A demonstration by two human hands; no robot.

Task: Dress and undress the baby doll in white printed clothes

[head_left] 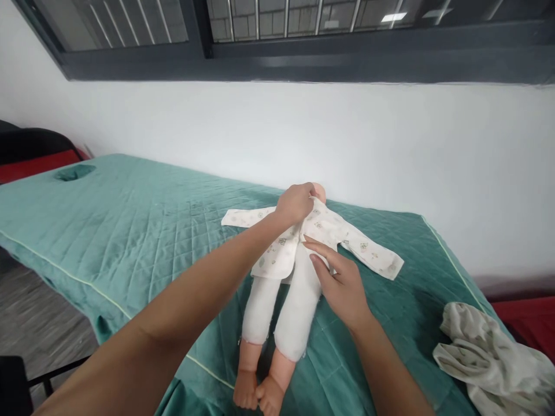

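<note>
A baby doll (247, 390) lies on its back on the bed, bare feet towards me and white padded legs (295, 312) apart. It wears a white long-sleeved baby shirt (368, 248) with a small print, sleeves spread to both sides. My left hand (296, 203) is closed on the shirt near the neck and covers part of the doll's head. At the shirt's front edge, lower down, my right hand (344, 283) has its thumb and fingers around the cloth. The right front panel sits higher than the left one, which hangs flat over the hip.
A green quilted cover (143, 225) lies over the bed, with a face hole (74, 172) at the far left. Crumpled pale cloth (489, 352) rests at the right corner. Behind stand a white wall (411, 138) and a dark-framed barred window (303, 52).
</note>
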